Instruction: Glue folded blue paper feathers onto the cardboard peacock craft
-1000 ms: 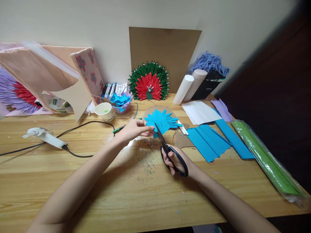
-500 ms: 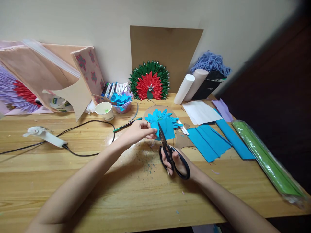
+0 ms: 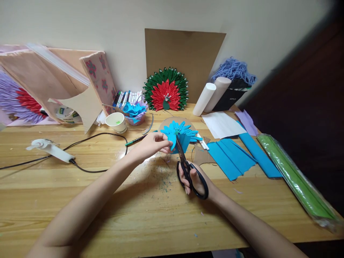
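Between the thumb and fingers of my left hand [image 3: 158, 144] is the left side of a blue piece of crepe paper [image 3: 183, 142]. My right hand [image 3: 194, 179] has its fingers through the loops of black-handled scissors [image 3: 185, 165]. The scissor blades point away from me and lie across the blue paper, beside the left fingertips. Just behind the paper is a blue petalled flower shape [image 3: 177, 127] on a round cardboard disc [image 3: 164, 122]; the paper and left hand hide part of it.
A glue gun [image 3: 51, 149] with a black cord lies left, near a paper cup [image 3: 116, 122] and a green pen [image 3: 134, 140]. Blue crepe sheets [image 3: 231, 157] and a wrapped green roll [image 3: 292, 175] lie right. A red and green peacock craft [image 3: 166, 91] stands behind, against brown cardboard [image 3: 182, 50].
The scissor blades have closed further and cut into the blue paper, whose left part now curls as a rounded strip at my left fingers. Both hands have stayed nearly in place.
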### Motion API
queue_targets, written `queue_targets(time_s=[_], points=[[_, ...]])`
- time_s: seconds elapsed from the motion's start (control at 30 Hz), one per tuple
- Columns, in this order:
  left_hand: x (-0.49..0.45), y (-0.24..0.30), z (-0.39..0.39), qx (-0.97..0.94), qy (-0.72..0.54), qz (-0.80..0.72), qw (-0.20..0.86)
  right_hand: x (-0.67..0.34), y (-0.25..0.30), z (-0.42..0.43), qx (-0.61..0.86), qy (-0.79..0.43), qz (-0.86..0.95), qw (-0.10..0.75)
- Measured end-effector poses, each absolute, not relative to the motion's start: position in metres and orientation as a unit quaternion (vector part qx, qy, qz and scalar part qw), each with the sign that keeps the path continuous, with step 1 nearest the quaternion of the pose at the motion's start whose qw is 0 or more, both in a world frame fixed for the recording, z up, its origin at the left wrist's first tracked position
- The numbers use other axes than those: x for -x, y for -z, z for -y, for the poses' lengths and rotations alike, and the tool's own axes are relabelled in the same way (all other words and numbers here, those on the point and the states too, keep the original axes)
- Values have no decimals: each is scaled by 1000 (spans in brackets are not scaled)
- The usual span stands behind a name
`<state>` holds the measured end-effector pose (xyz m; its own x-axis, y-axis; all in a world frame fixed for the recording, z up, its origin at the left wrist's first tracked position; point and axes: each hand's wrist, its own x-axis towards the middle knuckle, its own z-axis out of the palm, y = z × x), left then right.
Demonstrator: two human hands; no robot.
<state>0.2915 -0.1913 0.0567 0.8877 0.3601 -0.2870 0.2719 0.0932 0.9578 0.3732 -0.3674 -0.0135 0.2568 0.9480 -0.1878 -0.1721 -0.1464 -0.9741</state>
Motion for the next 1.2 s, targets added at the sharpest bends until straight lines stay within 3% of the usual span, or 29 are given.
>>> queue_targets(time_s=[0.43,0.6,0.77,0.9,1.0,1.2], points=[[-285,-68,180,-707,50,-193,679,-364,9,366,580,-508,313,554],[-275,-66,148,-766,142,-186,599,-367,15,366,575,-506,301,569],[-270,-46,121,-875,81,-288,381,-374,21,365,563,-504,279,593],[-275,-39,126,-897,-58,-369,237,-378,22,365,559,-496,271,607],[-283,-34,146,-899,-136,-362,207,-381,21,366,562,-482,273,614],[-293,-5,186,-939,-87,-228,241,-387,17,365,563,-468,257,631]])
